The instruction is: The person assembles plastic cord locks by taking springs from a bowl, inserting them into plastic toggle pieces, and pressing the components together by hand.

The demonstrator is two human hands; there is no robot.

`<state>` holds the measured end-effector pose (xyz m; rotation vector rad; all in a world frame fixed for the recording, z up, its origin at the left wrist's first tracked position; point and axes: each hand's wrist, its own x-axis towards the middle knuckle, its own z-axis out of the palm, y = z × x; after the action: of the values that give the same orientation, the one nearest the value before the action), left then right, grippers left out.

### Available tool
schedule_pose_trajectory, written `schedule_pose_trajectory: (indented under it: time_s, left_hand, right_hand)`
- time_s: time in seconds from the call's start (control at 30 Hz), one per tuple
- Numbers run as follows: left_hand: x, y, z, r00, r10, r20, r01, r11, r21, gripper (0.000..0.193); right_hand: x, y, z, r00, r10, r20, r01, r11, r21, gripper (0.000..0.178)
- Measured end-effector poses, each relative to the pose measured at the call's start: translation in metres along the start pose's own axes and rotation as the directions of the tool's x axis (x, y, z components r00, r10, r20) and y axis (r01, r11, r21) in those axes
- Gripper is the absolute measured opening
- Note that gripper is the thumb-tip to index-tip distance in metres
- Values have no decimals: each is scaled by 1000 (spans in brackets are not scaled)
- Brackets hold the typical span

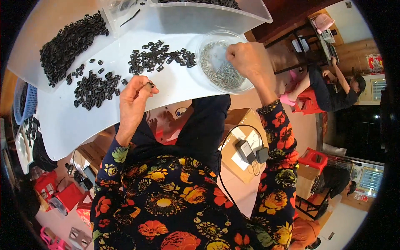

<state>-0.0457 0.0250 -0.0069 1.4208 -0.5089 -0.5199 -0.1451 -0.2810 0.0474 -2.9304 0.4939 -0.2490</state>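
Observation:
My left hand (134,99) is closed at the table's near edge, pinching a small black plastic part (150,84) between thumb and fingertips. Over the right side of a round clear dish (200,69) my right hand (248,61) is curled shut, and whatever its fingers may hold is hidden. Small silvery metal pins (226,77) lie spread in that dish. A loose group of black plastic parts (146,59) lies beyond my left hand. Farther left is another group, of black oval parts (93,91).
A large heap of black parts (71,48) fills the white table's (66,125) far left. A clear plastic bin (208,21) stands at the back. Below the table, a cardboard box (237,166) carries a power adapter (245,151). A person (333,89) sits at the right on a red stool.

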Motion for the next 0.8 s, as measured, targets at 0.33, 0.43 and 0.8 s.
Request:
schedule_pose_trajectory:
  time_s: [0.33,0.43,0.8]
  left_hand:
    - [-2,2,0,1000,-2,28,1,1000,17,7]
    - [-2,2,0,999,-5,37,5,1000,11,7]
    - [-3,4,1,999,-16,32,15,999,30,7]
  right_hand:
    - [11,8,5,998,23,57,-29,994,104,12]
    - [11,1,4,1000,-1,27,-2,993,116,12]
    - [10,-2,-8,994,45,98,-46,999,13,8]
